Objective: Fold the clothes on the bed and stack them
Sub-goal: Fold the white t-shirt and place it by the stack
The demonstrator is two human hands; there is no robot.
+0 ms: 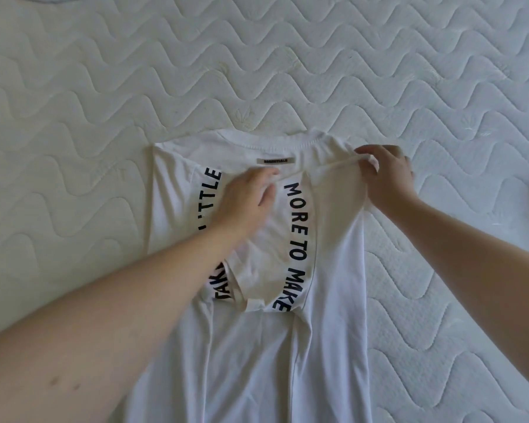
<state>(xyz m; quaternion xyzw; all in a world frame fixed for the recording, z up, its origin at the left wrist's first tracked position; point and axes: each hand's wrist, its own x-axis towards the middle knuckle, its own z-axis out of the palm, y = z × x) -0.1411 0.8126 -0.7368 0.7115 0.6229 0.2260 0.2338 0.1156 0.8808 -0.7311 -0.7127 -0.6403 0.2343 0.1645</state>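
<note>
Between both sets of fingers stretches a folded sleeve edge of the white T-shirt (pixel 333 270), which lies on the quilted mattress (pixel 104 87). Left hand (pixel 245 199) and right hand (pixel 385 175) pinch it. Black lettering shows.

a white t-shirt (pixel 333 300) lies flat on the quilted white mattress (pixel 104 102).

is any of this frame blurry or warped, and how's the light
Head view: soft, even light with only faint shadows and no glare; the left hand is smeared by motion blur, while the right hand and the black lettering on the white t-shirt are sharper; the wide lens bends the quilted mattress toward the edges.
</note>
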